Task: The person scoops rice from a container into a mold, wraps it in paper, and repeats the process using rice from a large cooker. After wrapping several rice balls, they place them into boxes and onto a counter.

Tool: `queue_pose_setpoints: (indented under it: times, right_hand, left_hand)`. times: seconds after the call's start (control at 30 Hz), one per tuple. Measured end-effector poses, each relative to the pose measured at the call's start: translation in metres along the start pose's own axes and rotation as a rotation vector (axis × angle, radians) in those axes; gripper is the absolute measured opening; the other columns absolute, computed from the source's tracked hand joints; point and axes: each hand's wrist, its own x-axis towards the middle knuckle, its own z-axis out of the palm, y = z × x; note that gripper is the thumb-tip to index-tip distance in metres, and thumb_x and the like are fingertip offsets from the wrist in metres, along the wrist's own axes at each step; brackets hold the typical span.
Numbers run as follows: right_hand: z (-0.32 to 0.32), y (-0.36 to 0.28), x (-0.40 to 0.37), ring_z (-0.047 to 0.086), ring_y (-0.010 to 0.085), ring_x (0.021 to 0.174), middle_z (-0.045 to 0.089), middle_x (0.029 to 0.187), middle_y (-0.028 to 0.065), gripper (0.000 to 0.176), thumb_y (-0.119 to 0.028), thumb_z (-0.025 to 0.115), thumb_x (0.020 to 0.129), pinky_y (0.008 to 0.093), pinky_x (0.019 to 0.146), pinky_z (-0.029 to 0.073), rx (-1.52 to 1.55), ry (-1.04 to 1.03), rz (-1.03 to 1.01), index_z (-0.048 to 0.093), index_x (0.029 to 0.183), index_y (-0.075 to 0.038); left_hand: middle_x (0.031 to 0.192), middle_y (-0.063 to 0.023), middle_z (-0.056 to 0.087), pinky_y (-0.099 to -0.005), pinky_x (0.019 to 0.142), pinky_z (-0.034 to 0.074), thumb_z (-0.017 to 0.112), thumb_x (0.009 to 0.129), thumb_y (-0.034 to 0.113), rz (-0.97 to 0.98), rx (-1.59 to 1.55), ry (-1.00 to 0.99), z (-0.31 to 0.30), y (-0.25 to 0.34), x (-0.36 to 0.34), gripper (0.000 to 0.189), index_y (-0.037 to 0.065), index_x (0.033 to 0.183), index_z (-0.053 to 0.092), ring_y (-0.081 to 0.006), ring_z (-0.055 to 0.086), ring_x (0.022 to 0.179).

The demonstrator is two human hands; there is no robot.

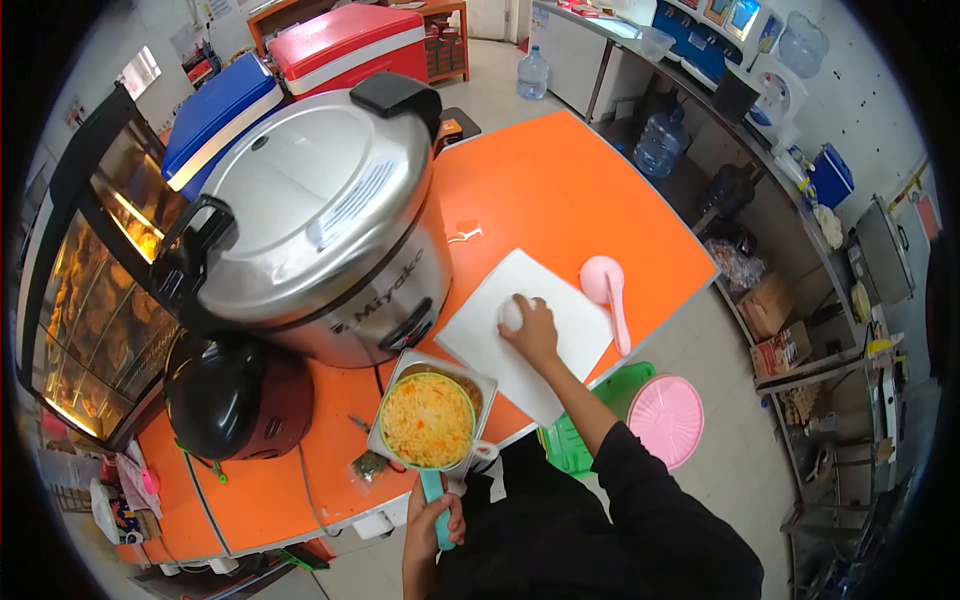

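Note:
My left hand (435,520) is wrapped round the teal handle (436,508) of a strainer-like scoop full of orange-yellow rice (428,420). The scoop is over a square metal container (487,400). My right hand (533,328) rests on a white paper sheet (550,375), its fingers curved round a small white round object (512,316). Just right of the paper lies a pink ladle (603,282), its handle pointing toward me.
A large steel Miyako rice cooker (330,220) and a dark smaller cooker (240,395) stand at the left of the orange table (560,180). A glass food warmer (100,290) is farther left. A pink lid (666,422) and green basket (570,445) sit below the right edge.

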Motion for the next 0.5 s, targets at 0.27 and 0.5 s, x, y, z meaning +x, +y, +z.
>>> queue_pose_setpoints:
  times: [0.27,0.5]
  right_hand:
    - [-0.036,0.071,0.072,0.05,0.0313,0.094,0.056,0.092,0.017,0.048,-0.022,0.071,0.057,0.0416,0.081,0.042,0.402,0.184,-0.081,0.055,0.099,-0.005]
    - [-0.079,0.125,0.148,0.042,0.0309,0.107,0.043,0.118,0.0145,0.057,-0.026,0.072,0.06,0.0459,0.085,0.037,-0.031,0.046,0.023,0.051,0.111,-0.012]
  left_hand:
    - [0.052,-0.008,0.036,-0.0263,0.034,0.036,0.043,0.083,0.014,-0.141,-0.094,-0.065,0.073,-0.037,0.065,0.02,0.007,0.095,0.03,-0.0148,0.037,0.034]
    - [0.054,-0.0066,0.039,-0.0271,0.036,0.038,0.041,0.086,0.017,-0.167,-0.189,-0.092,0.102,-0.086,0.132,0.015,0.01,0.096,0.032,-0.0144,0.039,0.036]
